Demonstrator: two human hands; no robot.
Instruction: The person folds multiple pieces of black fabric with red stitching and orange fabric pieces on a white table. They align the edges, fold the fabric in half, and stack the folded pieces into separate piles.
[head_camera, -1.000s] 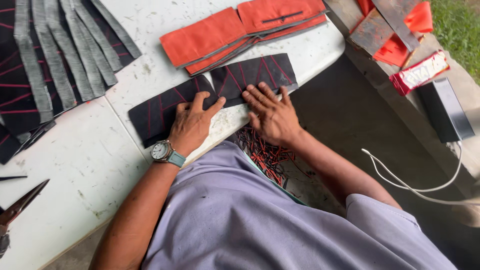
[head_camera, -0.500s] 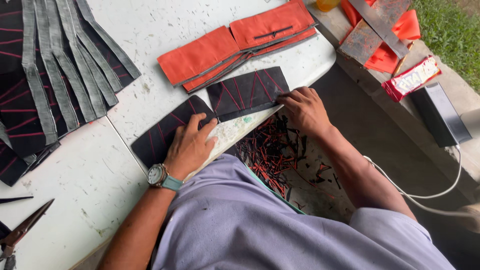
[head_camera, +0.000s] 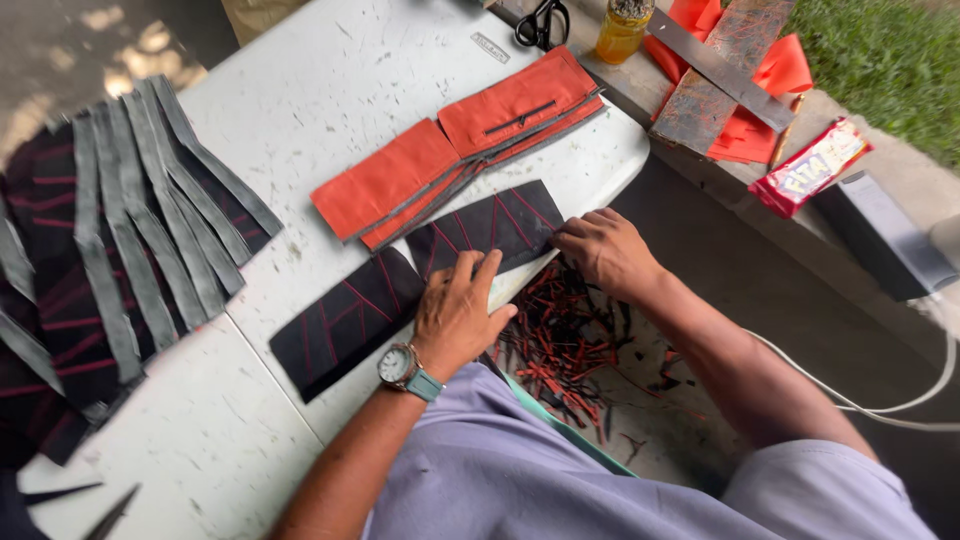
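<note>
Fingers of the left hand (head_camera: 455, 315) lie spread and flat on the black cloth (head_camera: 420, 280) with red stitching — pressing, not gripping. The right hand (head_camera: 603, 250) pinches the cloth's right end at the edge of the white table (head_camera: 330, 90). The cloth lies along the table's near edge, just below two orange cloth pieces (head_camera: 460, 145). Scraps (head_camera: 560, 345) litter the ground below — beside the right forearm.

Single head-worn view, looking steeply down over the wearer's torso at the white table's (head_camera: 330, 90) near edge; close range, tilted, far corner and grass (head_camera: 880, 50) upper right.
</note>
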